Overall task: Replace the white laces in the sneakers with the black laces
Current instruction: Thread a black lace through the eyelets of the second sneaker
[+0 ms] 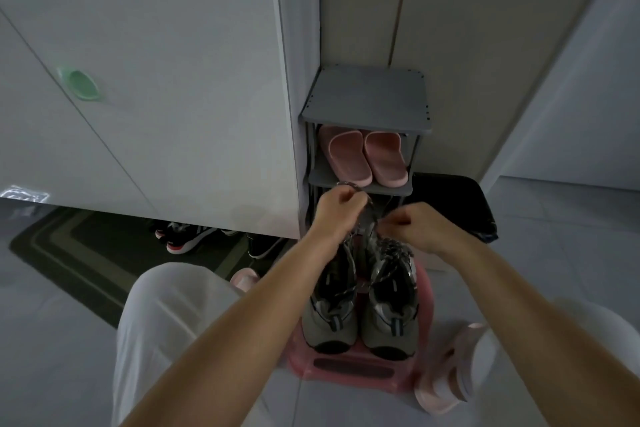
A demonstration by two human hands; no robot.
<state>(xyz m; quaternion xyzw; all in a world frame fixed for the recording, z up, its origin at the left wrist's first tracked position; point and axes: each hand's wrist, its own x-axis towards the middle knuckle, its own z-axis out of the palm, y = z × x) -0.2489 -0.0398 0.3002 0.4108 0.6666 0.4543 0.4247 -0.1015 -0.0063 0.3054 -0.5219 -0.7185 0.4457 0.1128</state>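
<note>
Grey floor tiles carry one pink stool (349, 371) bearing two grey sneakers (391, 305); left hand (337, 215) and right hand (415, 225) both pinch one speckled lace (367, 215) between them.

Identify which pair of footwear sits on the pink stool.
The grey sneakers, laces held by both hands; the pink slippers sit on the shelf rack instead.

Home entryway — shoe rack (367, 97), slippers (367, 158)
</note>
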